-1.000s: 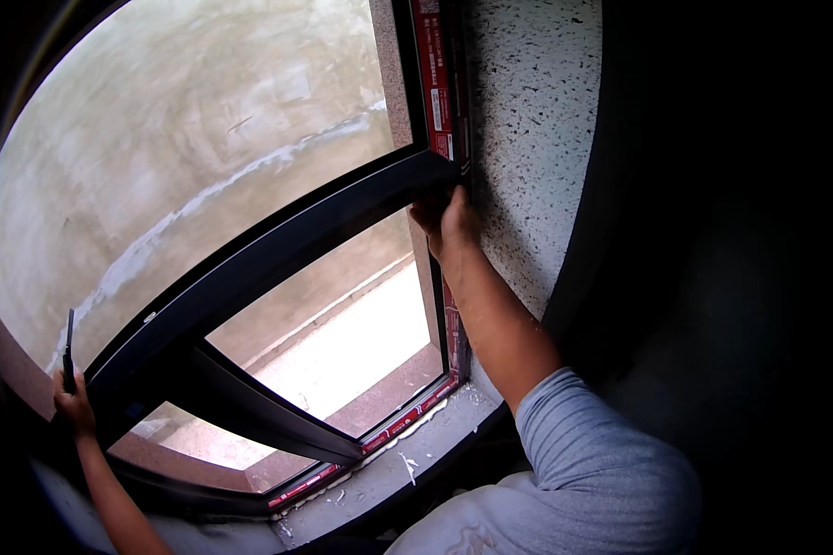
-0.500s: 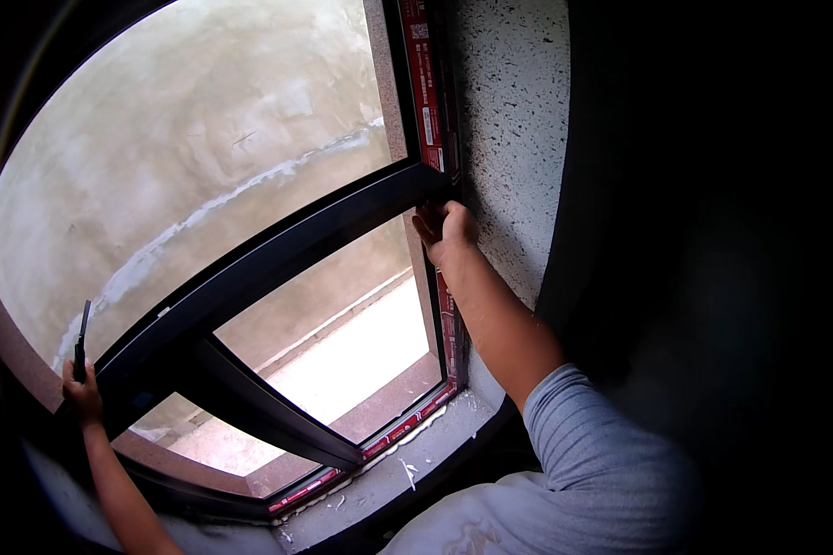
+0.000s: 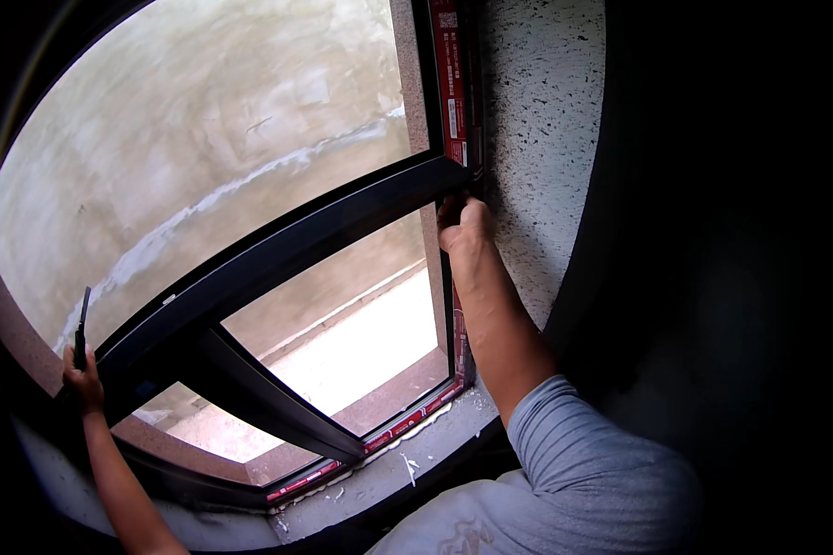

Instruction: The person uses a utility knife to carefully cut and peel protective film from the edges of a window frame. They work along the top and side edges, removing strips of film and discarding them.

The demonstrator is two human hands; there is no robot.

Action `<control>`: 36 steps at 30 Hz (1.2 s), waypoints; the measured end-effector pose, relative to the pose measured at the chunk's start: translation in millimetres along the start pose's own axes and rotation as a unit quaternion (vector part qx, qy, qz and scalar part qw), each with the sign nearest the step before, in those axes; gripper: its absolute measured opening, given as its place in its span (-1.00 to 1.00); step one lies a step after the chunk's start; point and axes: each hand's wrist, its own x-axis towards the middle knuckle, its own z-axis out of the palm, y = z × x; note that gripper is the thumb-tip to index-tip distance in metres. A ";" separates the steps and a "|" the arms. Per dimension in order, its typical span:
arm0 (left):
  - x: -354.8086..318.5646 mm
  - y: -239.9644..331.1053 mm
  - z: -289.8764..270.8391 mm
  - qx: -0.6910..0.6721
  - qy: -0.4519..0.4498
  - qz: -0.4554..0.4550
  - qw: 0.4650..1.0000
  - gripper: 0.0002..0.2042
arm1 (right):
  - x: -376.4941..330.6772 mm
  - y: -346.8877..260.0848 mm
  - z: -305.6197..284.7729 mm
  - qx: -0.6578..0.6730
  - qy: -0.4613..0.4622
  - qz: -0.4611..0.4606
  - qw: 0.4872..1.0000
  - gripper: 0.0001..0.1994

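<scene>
A dark metal window frame fills the view, with a thick crossbar (image 3: 278,250) running from lower left up to the right. My right hand (image 3: 463,227) presses against the crossbar's right end, where it meets the red-taped upright (image 3: 450,83); its fingertips are hidden behind the bar. My left hand (image 3: 83,379) grips the crossbar's left end and holds a thin dark strip (image 3: 82,324) that sticks up from the fist. A shorter dark mullion (image 3: 268,402) slopes down from the crossbar to the bottom rail.
A speckled plaster wall (image 3: 537,148) stands right of the frame. A rough concrete sill (image 3: 389,472) with debris lies below the bottom rail. Through the glass I see a tan wall and a bright ledge (image 3: 361,342). The far right is dark.
My right hand has slid slightly down and to the right along the crossbar's end. The view has shifted a little; my left hand keeps its hold.
</scene>
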 end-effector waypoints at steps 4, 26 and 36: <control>0.0 -4.7 0.3 0.006 0.000 0.017 1.000 -0.73 | -6.3 -1.3 1.0 -0.041 -0.014 -0.008 0.999 -0.90; -1.7 -12.5 0.8 0.016 0.003 0.022 1.000 -0.76 | -11.1 -6.3 7.2 -0.010 0.013 0.022 1.000 -0.91; -1.9 -23.5 2.1 0.009 0.008 0.015 1.000 -0.75 | -18.2 7.2 -32.2 -0.370 0.040 -0.050 0.927 -0.81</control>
